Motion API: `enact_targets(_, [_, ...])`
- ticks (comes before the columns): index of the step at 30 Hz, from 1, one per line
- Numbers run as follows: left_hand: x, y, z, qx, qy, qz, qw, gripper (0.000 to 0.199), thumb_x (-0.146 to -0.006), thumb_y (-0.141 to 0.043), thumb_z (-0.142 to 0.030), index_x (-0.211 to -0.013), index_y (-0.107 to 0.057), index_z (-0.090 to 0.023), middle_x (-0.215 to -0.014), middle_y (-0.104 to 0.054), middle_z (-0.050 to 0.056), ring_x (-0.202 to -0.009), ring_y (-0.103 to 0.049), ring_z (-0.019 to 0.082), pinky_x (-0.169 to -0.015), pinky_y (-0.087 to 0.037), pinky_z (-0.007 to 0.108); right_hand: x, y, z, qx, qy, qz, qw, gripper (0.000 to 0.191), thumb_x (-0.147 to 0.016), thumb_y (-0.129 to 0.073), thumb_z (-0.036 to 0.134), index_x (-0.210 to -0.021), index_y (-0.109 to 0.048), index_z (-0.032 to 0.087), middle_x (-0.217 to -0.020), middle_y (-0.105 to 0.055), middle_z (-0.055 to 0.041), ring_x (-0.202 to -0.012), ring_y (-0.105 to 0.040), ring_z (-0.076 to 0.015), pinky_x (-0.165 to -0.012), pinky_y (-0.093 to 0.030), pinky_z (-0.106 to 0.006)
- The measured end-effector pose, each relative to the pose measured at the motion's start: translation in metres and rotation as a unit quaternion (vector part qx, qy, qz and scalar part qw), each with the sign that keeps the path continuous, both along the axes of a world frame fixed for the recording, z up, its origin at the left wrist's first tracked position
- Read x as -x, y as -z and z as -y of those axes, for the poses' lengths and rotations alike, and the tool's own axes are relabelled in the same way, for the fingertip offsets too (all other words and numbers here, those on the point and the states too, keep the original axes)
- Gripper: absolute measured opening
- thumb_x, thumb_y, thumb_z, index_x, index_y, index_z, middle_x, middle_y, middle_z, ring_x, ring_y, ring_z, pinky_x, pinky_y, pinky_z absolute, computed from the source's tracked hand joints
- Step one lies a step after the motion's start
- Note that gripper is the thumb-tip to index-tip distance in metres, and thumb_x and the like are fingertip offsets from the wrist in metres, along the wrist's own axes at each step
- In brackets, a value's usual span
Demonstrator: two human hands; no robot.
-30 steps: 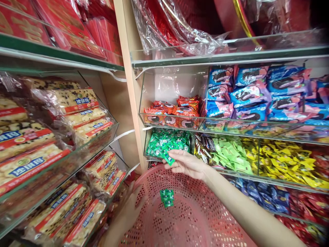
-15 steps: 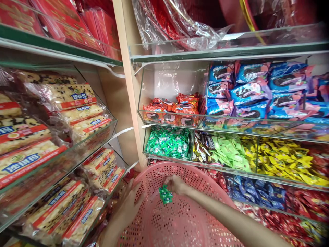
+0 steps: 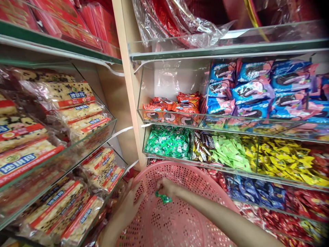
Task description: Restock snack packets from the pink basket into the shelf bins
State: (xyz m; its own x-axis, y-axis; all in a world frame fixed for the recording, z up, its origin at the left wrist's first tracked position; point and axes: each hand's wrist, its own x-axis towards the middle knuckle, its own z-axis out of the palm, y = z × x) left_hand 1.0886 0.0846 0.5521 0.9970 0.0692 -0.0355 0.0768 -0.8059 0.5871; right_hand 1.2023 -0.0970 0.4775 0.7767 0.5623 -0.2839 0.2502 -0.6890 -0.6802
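A large pink perforated plastic basket (image 3: pixel 177 223) stands before me, tilted with its open side towards me. My left hand (image 3: pixel 128 200) is at its left rim, fingers along the edge and thumb on the inner side, gripping it. Inside the basket, my right hand (image 3: pixel 167 187) is closed, its fingers curled at a few small green-wrapped candies (image 3: pixel 164 198), which hang below and beside the fingertips. Part of them is hidden by the fingers. Behind the basket's far rim, a clear shelf bin holds a heap of similar green-wrapped candies (image 3: pixel 168 140).
Right of the green bin lie light-green packets (image 3: pixel 228 151) and yellow packets (image 3: pixel 285 157). Blue cookie packs (image 3: pixel 252 89) fill the shelf above. Wrapped puffed-grain bars (image 3: pixel 74 94) crowd the left shelves, close to my left arm. A wooden upright (image 3: pixel 128 68) divides the shelving.
My right hand has moved slightly left and down inside the basket, and the green candies have shifted and bunched lower with it. My left hand stays at the rim.
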Motion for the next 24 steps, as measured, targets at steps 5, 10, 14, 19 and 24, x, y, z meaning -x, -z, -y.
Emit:
enact_targets(5, [-0.003, 0.002, -0.001, 0.000, 0.006, 0.006, 1.000, 0.057, -0.078, -0.045, -0.050, -0.125, -0.052, -0.019, -0.143, -0.033, 0.010, -0.135, -0.018, 0.030, -0.108, -0.018, 0.047, -0.003, -0.002, 0.001, 0.036, -0.017, 0.034, 0.999, 0.012, -0.069, -0.066, 0.006, -0.079, -0.064, 0.012, -0.078, -0.065, 0.0005, -0.071, -0.059, -0.0122, -0.065, -0.046, -0.026])
enact_targets(10, [-0.004, 0.005, -0.002, -0.010, 0.012, 0.017, 1.000, 0.058, -0.079, -0.043, -0.048, -0.125, -0.051, -0.015, -0.142, -0.033, 0.013, -0.134, -0.022, 0.028, -0.109, -0.019, 0.045, 0.004, -0.014, 0.000, 0.075, -0.020, 0.087, 0.993, 0.011, -0.072, -0.064, 0.009, -0.082, -0.063, 0.014, -0.083, -0.065, -0.0013, -0.080, -0.059, -0.0148, -0.070, -0.045, -0.027])
enact_targets(14, [-0.004, 0.004, -0.001, -0.021, 0.012, 0.009, 1.000, 0.058, -0.079, -0.042, -0.049, -0.125, -0.051, -0.015, -0.143, -0.033, 0.012, -0.134, -0.021, 0.029, -0.109, -0.017, 0.046, 0.014, -0.036, 0.004, 0.092, 0.009, 0.163, 0.982, 0.016, -0.075, -0.059, 0.013, -0.090, -0.063, 0.017, -0.098, -0.064, -0.0077, -0.096, -0.056, -0.0195, -0.077, -0.040, -0.029])
enact_targets(19, [-0.008, 0.004, -0.006, 0.021, 0.011, 0.012, 1.000, 0.060, -0.078, -0.043, -0.050, -0.127, -0.050, -0.016, -0.141, -0.036, 0.010, -0.134, -0.021, 0.029, -0.109, -0.018, 0.045, 0.028, -0.072, 0.019, 0.074, 0.005, 0.237, 0.969, 0.016, -0.078, -0.054, 0.017, -0.092, -0.061, 0.019, -0.101, -0.062, -0.0084, -0.095, -0.056, -0.0202, -0.075, -0.038, -0.028])
enact_targets(24, [-0.019, 0.009, -0.020, 0.128, -0.006, 0.077, 0.989, 0.070, -0.075, -0.048, -0.052, -0.132, -0.040, -0.013, -0.138, -0.041, 0.012, -0.130, -0.033, 0.025, -0.109, -0.023, 0.040, 0.034, -0.096, 0.039, 0.023, 0.022, 0.280, 0.960, 0.012, -0.083, -0.050, 0.020, -0.087, -0.061, 0.021, -0.093, -0.064, -0.0041, -0.086, -0.058, -0.0166, -0.071, -0.037, -0.024])
